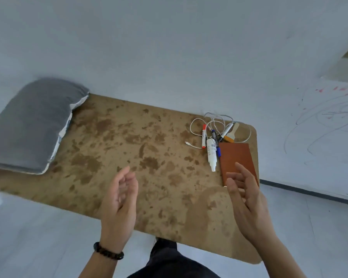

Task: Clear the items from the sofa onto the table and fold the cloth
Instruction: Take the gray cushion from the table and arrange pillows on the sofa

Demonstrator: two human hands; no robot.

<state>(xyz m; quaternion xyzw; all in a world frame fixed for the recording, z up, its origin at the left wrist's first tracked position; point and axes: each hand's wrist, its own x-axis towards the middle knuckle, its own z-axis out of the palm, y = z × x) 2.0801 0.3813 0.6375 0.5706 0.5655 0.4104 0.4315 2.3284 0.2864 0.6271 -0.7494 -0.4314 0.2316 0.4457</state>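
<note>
Both the left hand and right hand hover empty above the table.

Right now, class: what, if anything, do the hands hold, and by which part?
Nothing. The left hand and right hand hover open over the table, fingers relaxed.

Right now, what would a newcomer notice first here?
The left hand and right hand hover open over the near side of the brown table. A grey cushion lies on its left end; markers, a white cable, a white bottle and a brown notebook cluster at its right end.
</note>
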